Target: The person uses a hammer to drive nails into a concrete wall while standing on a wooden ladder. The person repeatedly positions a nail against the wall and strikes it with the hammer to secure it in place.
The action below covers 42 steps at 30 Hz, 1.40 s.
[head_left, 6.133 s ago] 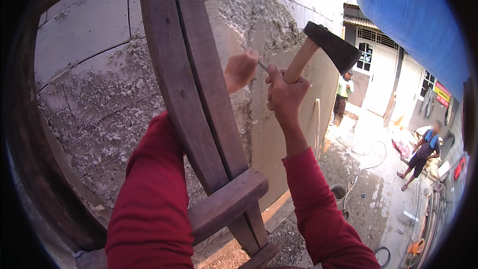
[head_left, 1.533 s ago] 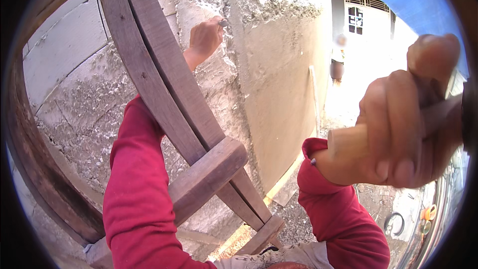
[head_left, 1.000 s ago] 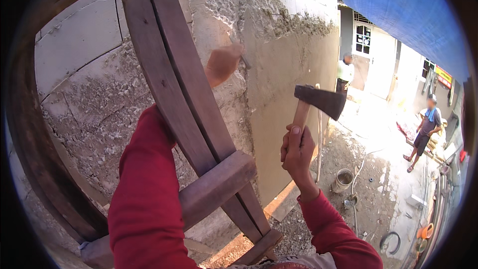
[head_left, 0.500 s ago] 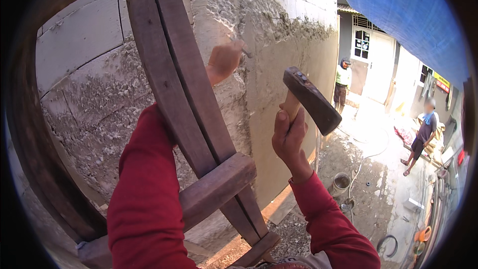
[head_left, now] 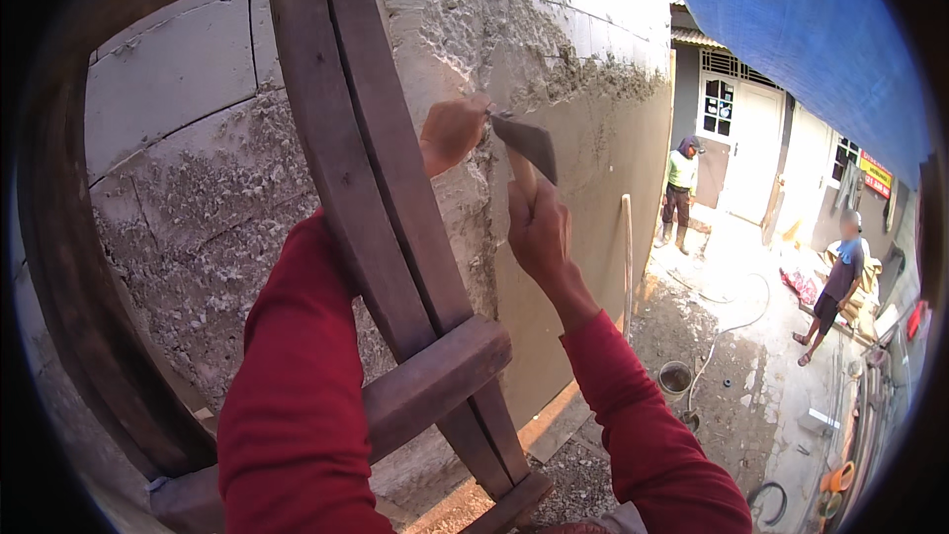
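My right hand (head_left: pixel 541 227) is wrapped round the wooden handle of a hammer (head_left: pixel 529 146) with a dark, heavy metal head. The head's left end meets the tip of the tool in my other hand. My left hand (head_left: pixel 453 133) is closed round a short metal chisel (head_left: pixel 488 111), mostly hidden by the fingers, held against the wall's corner. That wall (head_left: pixel 465 59) has rough, chipped mortar along the corner and smooth grey plaster to the right. My left arm passes behind a wooden ladder (head_left: pixel 381 168), whose rail hides part of the forearm.
A ladder rung (head_left: pixel 435 381) crosses close in front of me. Far below on the right stand a person in a light green top (head_left: pixel 682 170) and a person in dark clothes (head_left: pixel 840 277). A bucket (head_left: pixel 675 378) and a hose (head_left: pixel 722 331) lie on the ground; a blue tarp (head_left: pixel 791 30) hangs overhead.
My right hand has swung the hammer up and left, bringing its head to the chisel. My left hand has stayed at the wall's corner. The view has shifted slightly.
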Motion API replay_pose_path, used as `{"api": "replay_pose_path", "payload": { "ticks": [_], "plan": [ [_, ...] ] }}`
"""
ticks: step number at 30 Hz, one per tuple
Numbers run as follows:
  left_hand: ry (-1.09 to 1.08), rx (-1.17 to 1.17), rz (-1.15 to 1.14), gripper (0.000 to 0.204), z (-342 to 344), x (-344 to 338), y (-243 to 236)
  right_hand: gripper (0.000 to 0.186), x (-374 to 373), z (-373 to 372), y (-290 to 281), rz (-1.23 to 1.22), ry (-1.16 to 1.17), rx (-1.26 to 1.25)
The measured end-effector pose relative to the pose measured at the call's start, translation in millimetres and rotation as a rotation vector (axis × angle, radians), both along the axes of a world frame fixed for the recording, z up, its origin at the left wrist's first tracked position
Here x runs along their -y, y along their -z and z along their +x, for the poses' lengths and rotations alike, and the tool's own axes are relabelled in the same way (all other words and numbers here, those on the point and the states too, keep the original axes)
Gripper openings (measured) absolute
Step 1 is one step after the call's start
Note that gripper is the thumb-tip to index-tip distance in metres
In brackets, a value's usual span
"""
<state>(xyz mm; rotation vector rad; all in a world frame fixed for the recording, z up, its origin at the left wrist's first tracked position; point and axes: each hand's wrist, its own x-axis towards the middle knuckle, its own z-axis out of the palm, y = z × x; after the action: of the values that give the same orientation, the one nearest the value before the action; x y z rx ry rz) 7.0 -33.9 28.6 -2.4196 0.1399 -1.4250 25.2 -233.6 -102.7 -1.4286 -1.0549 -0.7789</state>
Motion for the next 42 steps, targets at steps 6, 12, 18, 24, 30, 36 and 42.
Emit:
{"api": "replay_pose_path", "payload": {
  "ticks": [6,12,18,24,30,36,42],
  "plan": [
    [-0.061,-0.006,-0.033,0.012,-11,11,-6,0.032,25,-31,-14,0.566,-0.36,0.336],
    [0.004,-0.03,0.052,0.012,-6,4,2,0.032,-5,-3,-4,0.043,0.001,-0.03],
    [-0.085,0.005,-0.022,0.011,-29,-16,-13,0.031,27,-64,-19,0.494,-0.378,0.211],
    [-0.015,-0.004,0.049,0.019,-4,7,-1,0.038,-10,5,1,0.031,0.069,0.008],
    [-0.031,0.0,0.045,0.02,-15,-5,1,0.026,1,-22,26,0.307,-0.105,0.146],
    [-0.008,-0.016,0.079,0.022,-3,5,9,0.027,-18,-3,12,0.097,-0.018,-0.12],
    [-0.076,-0.018,0.022,0.023,-37,-13,-9,0.027,-6,-34,16,0.25,-0.188,0.137]
  ]
}}
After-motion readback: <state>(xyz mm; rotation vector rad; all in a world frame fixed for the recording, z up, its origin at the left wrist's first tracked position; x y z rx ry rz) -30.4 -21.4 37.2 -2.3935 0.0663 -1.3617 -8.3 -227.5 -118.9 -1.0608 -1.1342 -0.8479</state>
